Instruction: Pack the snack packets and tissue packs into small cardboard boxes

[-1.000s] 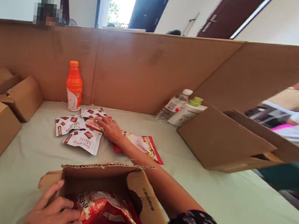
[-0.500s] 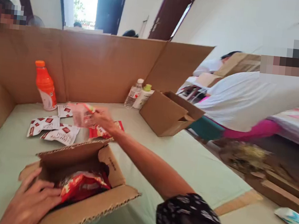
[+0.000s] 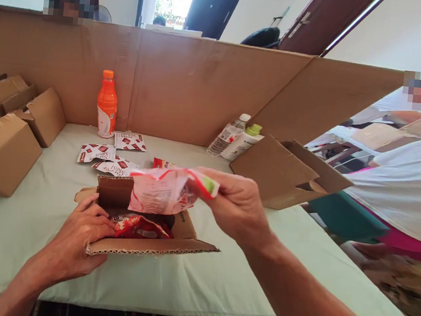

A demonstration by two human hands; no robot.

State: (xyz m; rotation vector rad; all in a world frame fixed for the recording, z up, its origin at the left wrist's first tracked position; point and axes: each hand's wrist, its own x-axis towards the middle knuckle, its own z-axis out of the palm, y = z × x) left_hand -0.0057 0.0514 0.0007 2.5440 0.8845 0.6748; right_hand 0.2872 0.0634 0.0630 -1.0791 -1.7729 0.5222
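My right hand [image 3: 237, 208] pinches one corner of a pale pink plastic packet [image 3: 158, 193] with red and green edging. The packet hangs over an opened cardboard box [image 3: 149, 250], apart from what lies inside. Inside the box rests a shiny red packet [image 3: 140, 227]. My left hand [image 3: 78, 234] grips the box's left end, fingers over the edge beside the red packet and thumb below the front flap. Behind the box, another red packet [image 3: 162, 163] shows only in part.
Several white "Super Meal" sachets [image 3: 130, 141] lie near an orange bottle [image 3: 107, 106]. A clear bottle [image 3: 227, 136] and a green-capped white bottle [image 3: 242, 143] lean by an open carton [image 3: 272, 171]. More cartons [image 3: 6, 153] stand left. A cardboard screen [image 3: 202, 87] lines the back; a person sits right.
My right hand has brought the pink packet from beyond the box back toward me, over the box. My left hand stays on the box's left end. The view has turned left.
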